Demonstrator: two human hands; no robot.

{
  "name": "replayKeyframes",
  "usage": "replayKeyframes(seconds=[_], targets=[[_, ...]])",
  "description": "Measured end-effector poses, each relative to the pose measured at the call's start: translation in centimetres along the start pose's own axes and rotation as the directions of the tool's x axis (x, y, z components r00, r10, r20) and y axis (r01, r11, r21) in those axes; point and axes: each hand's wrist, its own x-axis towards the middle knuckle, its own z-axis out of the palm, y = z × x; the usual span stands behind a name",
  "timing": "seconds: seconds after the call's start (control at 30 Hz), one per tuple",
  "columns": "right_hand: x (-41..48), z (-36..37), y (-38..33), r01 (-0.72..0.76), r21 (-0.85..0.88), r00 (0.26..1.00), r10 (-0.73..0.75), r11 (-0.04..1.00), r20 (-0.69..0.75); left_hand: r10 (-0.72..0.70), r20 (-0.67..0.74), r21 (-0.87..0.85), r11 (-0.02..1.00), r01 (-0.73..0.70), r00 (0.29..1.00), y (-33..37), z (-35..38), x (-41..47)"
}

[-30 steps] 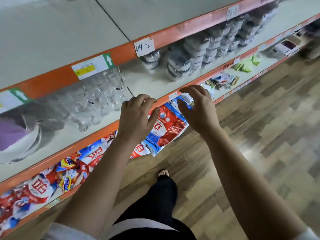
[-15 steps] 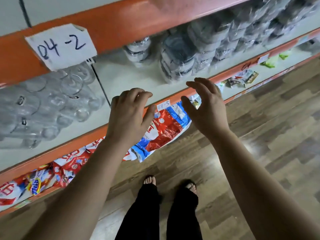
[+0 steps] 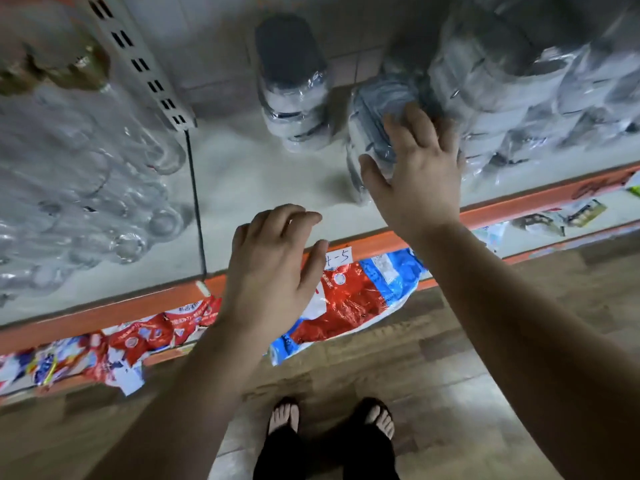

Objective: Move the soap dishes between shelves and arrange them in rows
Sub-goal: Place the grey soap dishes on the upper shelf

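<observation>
Presumably light, stiff, film-slick: soap dishes stack (image 3: 374, 119) under my open right grip (image 3: 415, 178); clasp its sides; left grip (image 3: 273, 271) hovers empty, loosely curled.

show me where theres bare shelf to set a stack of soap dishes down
Bare shelf lies between the glassware on the left and the lone wrapped stack behind, running right to the front stack at the right hand. Right of that, wrapped piles crowd the shelf; the glassware side is packed too.
</observation>
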Motion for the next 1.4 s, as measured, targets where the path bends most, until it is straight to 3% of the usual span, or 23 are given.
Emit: replayKeyframes(seconds=[0.37,0.57,0.67,0.77,0.93,1.07,1.23,1.4], targets=[[0.3,1.2,0.9,0.015,0.139,0.985,0.009,0.99,-0.17,-0.036,-0.26,0.077,0.995,0.058,0.965,-3.4,5.2,8.8],[-2.7,0.2,0.9,0.102,0.163,0.971,-0.063,0.981,-0.229,-0.081,-0.223,0.227,0.965,0.133,0.971,-5.3,5.7,15.3],[-4.1,0.0,1.0,0.111,0.181,0.969,-0.066,0.977,-0.24,-0.078,-0.294,0.274,0.948,0.162,0.953,-5.2,5.5,18.0],[-4.9,-0.2,0.8,0.105,0.217,0.969,-0.051,0.97,-0.242,-0.118,-0.383,0.228,0.949,0.217,0.916,-5.1,5.7,19.9],[-5.4,-0.3,0.6,0.096,0.23,0.971,-0.04,0.969,-0.236,-0.251,-0.341,0.176,0.93,0.324,0.906,-4.6,6.5,21.1],[-5.7,-1.0,0.9,0.093,0.227,0.973,-0.04,0.969,-0.228,-0.199,-0.412,0.128,0.954,0.272,0.89,-4.2,5.9,20.0],[-6.8,-2.7,1.1,0.101,0.217,0.973,-0.051,0.971,-0.227,-0.23,-0.391,-0.087,0.973,0.213,0.891,-2.6,4.4,14.3],[-9.3,-6.2,1.3,0.068,0.227,0.985,-0.03,0.972,-0.167,-0.187,-0.364,-0.126,0.98,0.151,0.912,0.4,2.1,6.7]])
